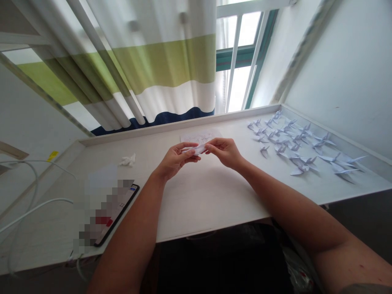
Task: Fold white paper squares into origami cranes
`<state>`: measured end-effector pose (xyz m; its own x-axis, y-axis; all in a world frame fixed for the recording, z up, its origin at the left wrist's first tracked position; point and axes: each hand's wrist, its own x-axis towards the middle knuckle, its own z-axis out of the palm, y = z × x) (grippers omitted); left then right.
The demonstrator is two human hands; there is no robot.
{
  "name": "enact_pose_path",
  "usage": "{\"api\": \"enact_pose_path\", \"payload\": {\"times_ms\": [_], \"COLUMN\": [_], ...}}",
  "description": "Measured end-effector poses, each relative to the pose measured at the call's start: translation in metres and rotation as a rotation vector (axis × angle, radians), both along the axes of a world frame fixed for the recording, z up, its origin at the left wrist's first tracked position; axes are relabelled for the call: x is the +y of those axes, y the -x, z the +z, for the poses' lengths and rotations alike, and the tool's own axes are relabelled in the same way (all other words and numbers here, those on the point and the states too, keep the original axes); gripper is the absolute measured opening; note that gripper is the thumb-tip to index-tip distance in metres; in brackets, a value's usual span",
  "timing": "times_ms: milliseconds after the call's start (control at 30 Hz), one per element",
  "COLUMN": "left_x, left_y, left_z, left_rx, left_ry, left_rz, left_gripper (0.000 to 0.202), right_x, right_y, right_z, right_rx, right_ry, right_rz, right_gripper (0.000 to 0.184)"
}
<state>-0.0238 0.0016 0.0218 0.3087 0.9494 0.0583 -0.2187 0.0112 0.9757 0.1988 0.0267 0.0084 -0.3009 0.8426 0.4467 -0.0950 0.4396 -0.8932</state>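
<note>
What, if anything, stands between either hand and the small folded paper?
Nothing visible: the left hand and right hand both have their fingers on the folded paper. The marked sheet lies beyond them, not between.

A small piece of folded white paper [200,149] is held between the fingers of the left hand [176,159] and the right hand [225,151], above a white surface [211,196]. Just beyond, a printed sheet [200,134] is partly hidden by them. Many folded paper birds [295,147] are spread at the right. At the left, a crumpled white piece [128,160], a partly pixelated device [118,208] and pale cables [61,199] are seen. Behind, a window [249,30] is partly covered by a striped curtain [171,65].
</note>
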Motion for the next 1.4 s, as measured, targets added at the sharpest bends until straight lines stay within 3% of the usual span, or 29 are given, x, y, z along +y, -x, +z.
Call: {"api": "enact_pose_path", "payload": {"times_ms": [433,567,700,1000,1133,1400], "left_x": [0.001,0.001,0.000,-0.004,-0.002,-0.003], "left_y": [-0.006,-0.006,-0.007,-0.016,-0.018,-0.034], "left_z": [-0.003,-0.005,-0.005,-0.007,-0.011,-0.024], "left_rx": [0.084,0.090,0.101,0.157,0.142,0.158], "left_ry": [-0.013,0.001,0.009,-0.060,-0.061,-0.133], "left_rz": [0.061,0.022,-0.028,-0.024,-0.018,0.089], "left_gripper": [0.049,0.058,0.055,0.051,0.048,0.048], "right_x": [0.005,0.007,0.009,0.002,-0.001,-0.002], "right_y": [-0.002,-0.002,-0.001,0.004,0.007,0.010], "right_z": [-0.005,-0.006,-0.006,-0.005,-0.003,-0.007], "right_rx": [-0.031,-0.034,0.001,-0.114,-0.115,-0.257], "right_ry": [0.082,0.083,0.089,-0.012,-0.053,-0.063], "right_rz": [0.091,0.081,0.075,0.003,-0.046,-0.224], "right_gripper": [0.041,0.038,0.028,0.016,0.019,0.007]}}
